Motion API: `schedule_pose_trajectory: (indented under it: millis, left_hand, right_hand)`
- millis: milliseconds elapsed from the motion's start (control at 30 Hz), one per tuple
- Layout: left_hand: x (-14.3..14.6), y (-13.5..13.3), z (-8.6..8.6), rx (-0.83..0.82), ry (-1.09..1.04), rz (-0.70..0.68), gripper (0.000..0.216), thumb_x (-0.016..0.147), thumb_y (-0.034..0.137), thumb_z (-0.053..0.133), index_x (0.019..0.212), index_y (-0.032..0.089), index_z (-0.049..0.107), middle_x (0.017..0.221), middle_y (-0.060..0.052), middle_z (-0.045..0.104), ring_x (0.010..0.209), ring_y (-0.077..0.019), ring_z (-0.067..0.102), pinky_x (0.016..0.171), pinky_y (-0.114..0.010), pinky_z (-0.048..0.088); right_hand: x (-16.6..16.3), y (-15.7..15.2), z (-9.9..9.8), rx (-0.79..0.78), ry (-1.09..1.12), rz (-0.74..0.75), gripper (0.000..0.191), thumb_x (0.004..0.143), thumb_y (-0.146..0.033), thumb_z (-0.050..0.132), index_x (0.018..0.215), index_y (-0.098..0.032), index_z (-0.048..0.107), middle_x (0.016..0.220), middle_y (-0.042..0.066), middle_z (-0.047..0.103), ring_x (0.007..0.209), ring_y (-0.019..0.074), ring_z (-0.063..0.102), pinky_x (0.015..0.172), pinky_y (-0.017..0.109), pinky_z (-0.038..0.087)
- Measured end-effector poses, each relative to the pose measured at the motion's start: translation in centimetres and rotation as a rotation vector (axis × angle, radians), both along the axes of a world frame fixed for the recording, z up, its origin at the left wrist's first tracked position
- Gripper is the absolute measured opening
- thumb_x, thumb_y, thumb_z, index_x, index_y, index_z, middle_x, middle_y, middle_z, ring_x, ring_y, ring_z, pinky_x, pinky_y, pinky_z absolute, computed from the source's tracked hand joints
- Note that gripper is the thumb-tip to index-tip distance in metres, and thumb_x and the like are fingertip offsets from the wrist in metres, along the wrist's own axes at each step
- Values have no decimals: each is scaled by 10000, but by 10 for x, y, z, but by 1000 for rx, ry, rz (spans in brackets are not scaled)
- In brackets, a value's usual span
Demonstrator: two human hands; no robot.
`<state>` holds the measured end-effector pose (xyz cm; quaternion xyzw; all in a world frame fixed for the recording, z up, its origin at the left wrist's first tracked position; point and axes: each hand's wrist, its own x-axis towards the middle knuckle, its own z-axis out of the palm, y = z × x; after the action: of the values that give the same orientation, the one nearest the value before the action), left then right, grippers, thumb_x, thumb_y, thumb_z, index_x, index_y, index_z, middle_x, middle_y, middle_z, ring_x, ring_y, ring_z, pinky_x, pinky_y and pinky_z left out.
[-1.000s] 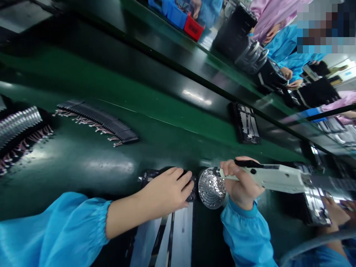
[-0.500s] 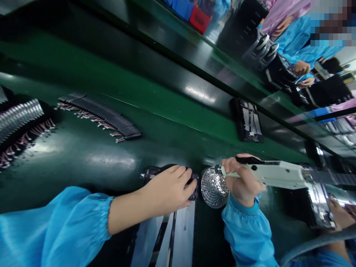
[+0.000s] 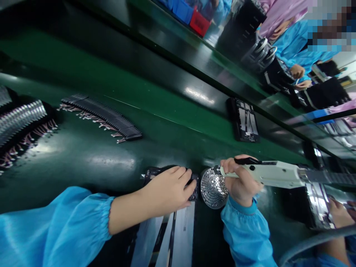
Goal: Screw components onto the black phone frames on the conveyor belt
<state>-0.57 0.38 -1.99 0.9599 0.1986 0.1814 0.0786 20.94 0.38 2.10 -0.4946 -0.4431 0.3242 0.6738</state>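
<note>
My left hand (image 3: pixel 169 189) lies over the top end of a black device housing (image 3: pixel 193 207) with pale, shiny panels, its fingers curled on the end and partly hiding it. In my right hand (image 3: pixel 240 178) is a white electric screwdriver (image 3: pixel 274 173), held nearly level with the fingers wrapped round its front. The tool's nose points left, over a round metal dish (image 3: pixel 210 189) of small shiny screws just right of the housing. Whether the tip touches a screw I cannot tell.
Rows of thin dark parts with wire ends (image 3: pixel 102 115) and silvery parts (image 3: pixel 23 118) lie at left. Another black unit (image 3: pixel 246 120) is on the green belt. A co-worker's hand (image 3: pixel 340 213) is by a unit at right. A grey hose (image 3: pixel 314 241) crosses lower right.
The black unit on the belt has shifted slightly left. My right hand and the screwdriver have moved a little left; my left hand stays in place.
</note>
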Motion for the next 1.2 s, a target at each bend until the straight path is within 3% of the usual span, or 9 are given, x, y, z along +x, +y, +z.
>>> schedule_pose_trajectory:
  millis: [133, 267, 433, 567, 733, 933, 1200]
  left_hand:
    - [0, -1, -1, 0, -17, 11, 582, 864, 516, 725, 1207, 54, 645, 1203, -231, 675, 1044, -314, 661, 891, -424, 523]
    - [1, -2, -1, 5, -20, 34, 616, 870, 526, 712, 1217, 22, 645, 1191, -238, 682, 1029, -313, 660, 846, -407, 518]
    - [1, -1, 10, -70, 79, 72, 608, 875, 558, 686, 1221, 59, 651, 1100, -204, 695, 970, -317, 650, 762, -401, 507]
    - [1, 0, 17, -144, 138, 102, 594, 899, 585, 637, 1240, 99, 649, 990, -166, 688, 914, -316, 636, 714, -398, 489]
    - [2, -1, 20, -208, 170, 110, 582, 911, 579, 619, 1259, 113, 636, 964, -152, 676, 907, -311, 621, 714, -394, 466]
    - [3, 0, 23, -267, 207, 110, 592, 931, 575, 593, 1308, 119, 608, 1018, -150, 678, 951, -311, 615, 733, -394, 460]
    - [3, 1, 25, -288, 241, 100, 599, 944, 572, 575, 1338, 121, 592, 1037, -150, 676, 986, -318, 608, 731, -389, 446]
  right_hand:
    - [3, -5, 7, 21, -44, -9, 217, 755, -147, 621, 967, -187, 643, 517, -53, 536, 468, 134, 502, 569, 322, 461]
    - [-1, -17, 29, 90, -86, 22, 237, 753, -137, 602, 980, -171, 659, 530, -39, 538, 495, 140, 511, 589, 338, 468]
    - [-31, -33, 48, 62, -132, 188, 274, 788, -110, 595, 1024, -208, 693, 575, -37, 561, 496, 143, 531, 572, 351, 473]
    - [-50, -44, 48, -80, -140, 265, 285, 813, -109, 631, 1049, -251, 703, 599, -33, 573, 528, 155, 546, 596, 385, 497]
    - [-45, -50, 45, -180, -152, 360, 315, 828, -86, 647, 1070, -279, 705, 651, 0, 605, 582, 176, 583, 593, 385, 498]
    - [-37, -52, 45, -204, -189, 454, 367, 844, -59, 623, 1116, -295, 698, 673, 13, 623, 612, 198, 608, 585, 386, 511]
    - [-40, -52, 41, -204, -207, 420, 362, 829, -55, 622, 1094, -289, 703, 667, -1, 622, 586, 191, 604, 623, 403, 521]
